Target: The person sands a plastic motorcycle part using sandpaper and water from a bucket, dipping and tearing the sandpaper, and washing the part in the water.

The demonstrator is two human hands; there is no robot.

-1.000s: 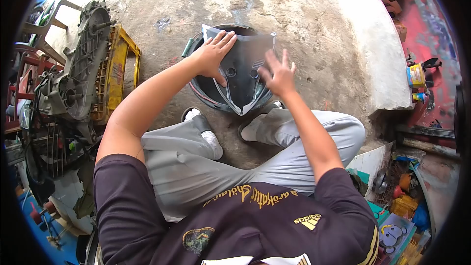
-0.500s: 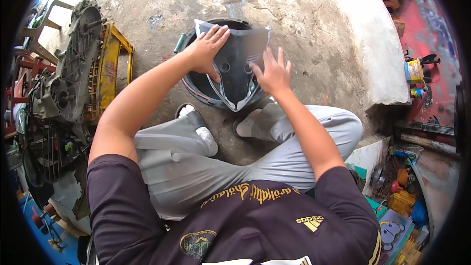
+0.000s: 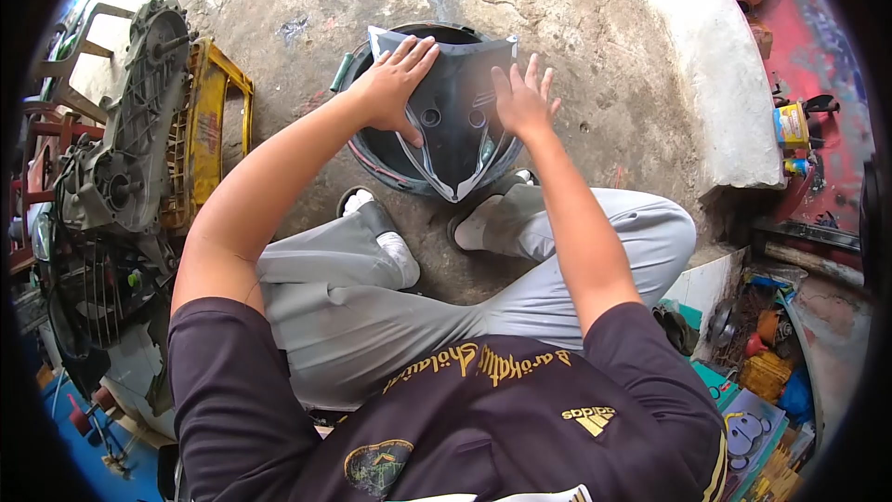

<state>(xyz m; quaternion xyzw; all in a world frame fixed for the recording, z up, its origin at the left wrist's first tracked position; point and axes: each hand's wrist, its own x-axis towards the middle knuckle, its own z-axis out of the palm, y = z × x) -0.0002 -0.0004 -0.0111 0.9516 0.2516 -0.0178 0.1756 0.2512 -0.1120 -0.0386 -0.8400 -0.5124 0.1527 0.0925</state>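
A dark, V-shaped motorcycle fairing panel (image 3: pixel 455 93) with pale edges and two round holes lies across a round black basin (image 3: pixel 376 167) on the floor, its point toward me. My left hand (image 3: pixel 395 84) rests on the panel's left side, fingers spread and thumb reaching down near the left hole. Over the right side, my right hand (image 3: pixel 526 100) has its fingers stretched out and apart, near the upper right edge. Neither hand is closed round anything. Part of the basin is hidden under the panel.
A small green cylinder (image 3: pixel 342 72) is at the basin's left rim. Farther left stand a grey engine casing (image 3: pixel 135 130) and a yellow crate (image 3: pixel 218 116). A pale concrete ledge (image 3: pixel 720 65) runs along the right. My feet flank the near side of the basin.
My right hand has moved up and outward, from beside the right hole toward the panel's upper right edge. My left hand stays on the left side. The view has shifted slightly.
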